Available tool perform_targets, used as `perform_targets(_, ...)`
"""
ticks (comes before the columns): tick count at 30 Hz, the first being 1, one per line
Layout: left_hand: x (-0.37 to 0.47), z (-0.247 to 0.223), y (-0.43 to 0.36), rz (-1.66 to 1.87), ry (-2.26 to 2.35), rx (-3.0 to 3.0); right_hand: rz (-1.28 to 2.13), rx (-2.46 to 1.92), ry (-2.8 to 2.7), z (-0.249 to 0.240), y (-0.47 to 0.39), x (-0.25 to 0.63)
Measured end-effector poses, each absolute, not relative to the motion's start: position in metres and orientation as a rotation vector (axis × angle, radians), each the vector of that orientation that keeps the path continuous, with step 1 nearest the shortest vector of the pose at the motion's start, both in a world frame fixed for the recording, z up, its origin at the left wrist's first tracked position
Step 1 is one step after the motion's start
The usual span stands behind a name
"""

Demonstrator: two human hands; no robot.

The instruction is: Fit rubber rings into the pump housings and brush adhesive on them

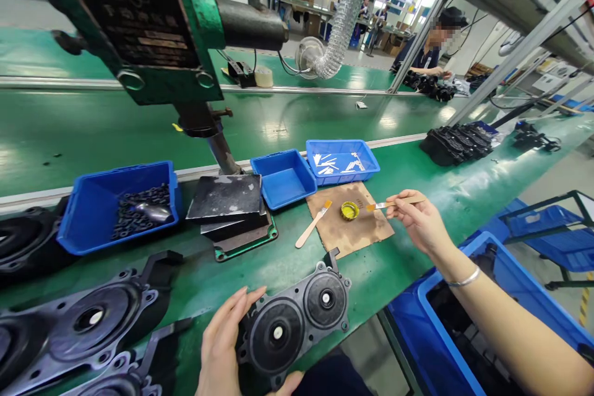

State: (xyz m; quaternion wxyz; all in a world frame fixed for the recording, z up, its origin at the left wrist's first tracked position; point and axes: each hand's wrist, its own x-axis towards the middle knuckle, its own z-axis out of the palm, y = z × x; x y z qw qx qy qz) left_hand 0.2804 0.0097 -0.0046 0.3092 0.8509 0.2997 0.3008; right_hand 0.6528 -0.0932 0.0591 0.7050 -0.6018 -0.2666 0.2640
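My left hand (pixel 227 346) is wrapped round the left end of a black plastic housing (pixel 302 315) with two round recesses, each with a small white centre. The housing lies on the green bench near its front edge. My right hand (pixel 415 216) pinches the wooden handle of a small brush (pixel 383 205), its bristles pointing left. Just left of those bristles, a small round cap of yellow grease (pixel 349 211) sits on a stained cardboard piece (pixel 357 242). A second brush (pixel 314 223) lies partly on the cardboard, bristles toward the back.
Blue trays stand behind: one with white pins (pixel 343 161), another with metal parts (pixel 121 207). A green press (pixel 143 25) rises at left over a black block (pixel 226 198). More housings (pixel 93 322) lie left. A blue crate (pixel 424 297) stands right. Someone (pixel 434 43) sits farther back.
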Motion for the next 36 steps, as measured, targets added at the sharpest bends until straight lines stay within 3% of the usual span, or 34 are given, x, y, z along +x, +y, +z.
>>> perform_targets(6, 0.28, 0.0, 0.005, 0.805, 0.803, 2.228, 0.822, -1.259, -1.06, 0.092, -0.088, 0.594)
perform_targets(15, 0.278, -0.003, 0.004, 0.779, 0.799, 2.204, 1.038, -1.173, -1.466, 0.094, -0.068, 0.558)
perform_targets(24, 0.278, -0.002, 0.005, 0.798, 0.769, 2.182, 0.96, -1.246, -1.545, 0.094, -0.067, 0.555)
perform_targets(36, 0.278, -0.002, 0.008, 0.788, 0.779, 2.234, 0.609, -1.548, -1.652, 0.1, -0.095, 0.55)
